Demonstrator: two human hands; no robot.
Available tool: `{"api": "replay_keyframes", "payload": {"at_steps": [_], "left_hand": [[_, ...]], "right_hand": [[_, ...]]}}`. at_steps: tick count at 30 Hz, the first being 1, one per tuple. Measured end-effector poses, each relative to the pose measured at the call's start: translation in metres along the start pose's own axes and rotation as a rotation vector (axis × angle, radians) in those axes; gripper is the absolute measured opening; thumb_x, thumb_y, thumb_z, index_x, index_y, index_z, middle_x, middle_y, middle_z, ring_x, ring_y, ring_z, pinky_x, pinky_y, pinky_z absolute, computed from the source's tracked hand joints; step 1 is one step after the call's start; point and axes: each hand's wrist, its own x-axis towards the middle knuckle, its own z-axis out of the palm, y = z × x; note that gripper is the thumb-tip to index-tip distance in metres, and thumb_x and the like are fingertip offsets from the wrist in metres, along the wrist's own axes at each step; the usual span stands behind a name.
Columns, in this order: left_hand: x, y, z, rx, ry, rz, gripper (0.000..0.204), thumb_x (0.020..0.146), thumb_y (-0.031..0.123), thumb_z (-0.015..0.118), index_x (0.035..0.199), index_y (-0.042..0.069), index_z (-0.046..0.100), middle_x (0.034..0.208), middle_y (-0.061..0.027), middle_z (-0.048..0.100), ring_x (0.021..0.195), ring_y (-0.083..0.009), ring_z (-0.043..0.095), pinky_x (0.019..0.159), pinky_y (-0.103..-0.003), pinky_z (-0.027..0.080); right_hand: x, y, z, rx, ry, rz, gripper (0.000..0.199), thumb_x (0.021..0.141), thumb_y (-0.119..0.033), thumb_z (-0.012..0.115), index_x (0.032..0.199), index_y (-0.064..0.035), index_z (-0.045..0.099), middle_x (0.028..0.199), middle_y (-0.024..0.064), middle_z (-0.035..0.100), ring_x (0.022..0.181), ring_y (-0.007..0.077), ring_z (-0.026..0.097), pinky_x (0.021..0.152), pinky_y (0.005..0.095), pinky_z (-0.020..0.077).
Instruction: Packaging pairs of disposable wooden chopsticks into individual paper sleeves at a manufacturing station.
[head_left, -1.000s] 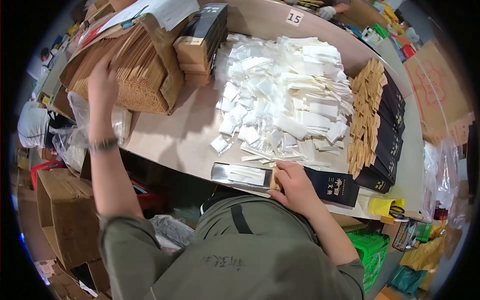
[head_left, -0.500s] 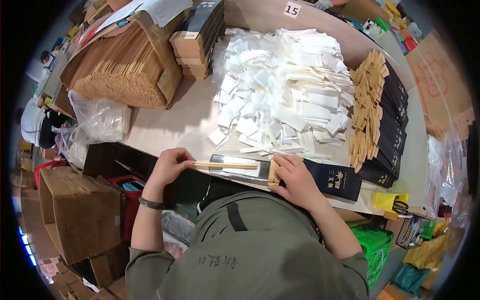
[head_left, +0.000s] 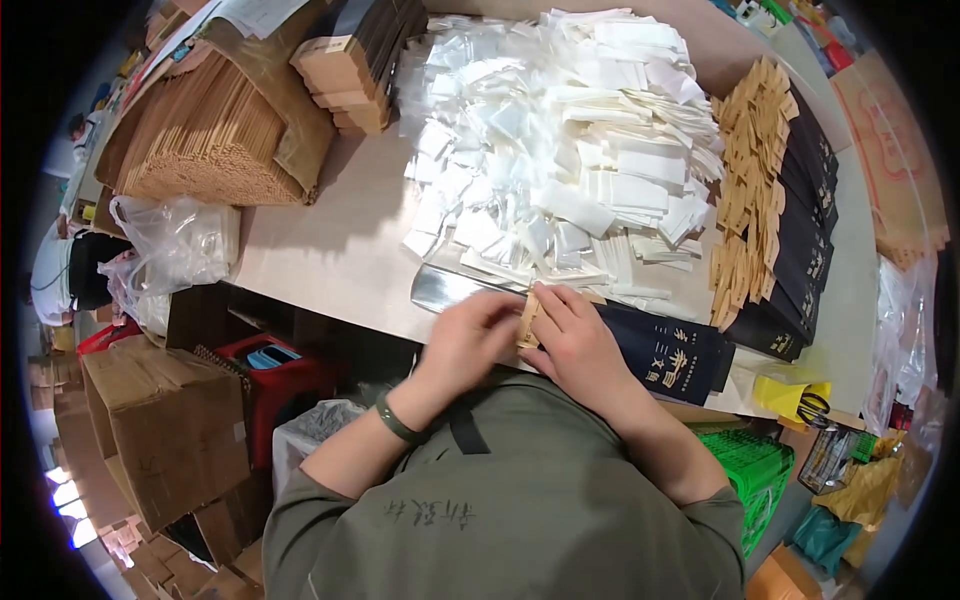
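My right hand (head_left: 585, 345) grips a navy paper chopstick sleeve (head_left: 668, 352) with pale print, near its tan end (head_left: 528, 318). The sleeve lies along the table's front edge and points to the right. My left hand (head_left: 468, 340), slightly blurred, is at the tan end with its fingers curled inward; whatever they pinch, if anything, is hidden. No chopsticks show outside the hands. Just beyond my left fingers lies a shiny dark strip (head_left: 442, 288), flat on the table.
A heap of white packets (head_left: 620, 150) covers the table's middle. Finished-looking navy sleeves (head_left: 805, 240) with tan ends are piled at right. A carton of chopsticks (head_left: 215, 130) and stacked sleeves (head_left: 345, 75) stand at back left. A yellow holder (head_left: 788, 395) with scissors sits front right.
My left hand has moved right to the sleeve's tan end. The wooden chopsticks it held no longer show, and the shiny strip is more exposed. My view has shifted a little.
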Motion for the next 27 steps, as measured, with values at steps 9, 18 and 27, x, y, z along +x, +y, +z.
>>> {"api": "replay_keyframes", "payload": {"at_steps": [9,18,27], "left_hand": [[0.002,-0.011,-0.043,0.74,0.055,0.635,0.069,0.059,0.021,0.087,0.119,0.006,0.058,0.1,-0.0105,0.059,0.084,-0.0319,0.061,0.083,-0.041,0.048],[0.002,0.003,-0.054,0.106,-0.275,-0.136,0.032,0.073,0.014,0.068,0.098,0.001,0.053,0.084,-0.0133,0.061,0.074,-0.025,0.059,0.069,-0.035,0.049],[0.009,0.05,0.011,-0.038,-0.812,0.196,0.064,0.071,0.006,0.066,0.132,-0.001,0.05,0.13,-0.0228,0.05,0.108,-0.0354,0.058,0.091,-0.038,0.048]], "right_hand": [[0.014,-0.008,-0.008,0.031,0.067,-0.264,0.031,0.07,-0.013,0.073,0.099,-0.0048,0.064,0.099,0.0173,0.06,0.087,0.0357,0.061,0.072,0.0446,0.0505],[-0.037,0.1,-0.16,-0.544,0.122,0.195,0.026,0.072,-0.024,0.081,0.078,-0.0022,0.068,0.125,0.0207,0.059,0.118,0.0392,0.054,0.1,0.0467,0.0441],[-0.029,0.037,-0.019,-0.164,-0.06,-0.005,0.037,0.068,-0.025,0.068,0.094,0.0003,0.063,0.128,0.0269,0.054,0.121,0.0427,0.05,0.101,0.0495,0.0411]]}}
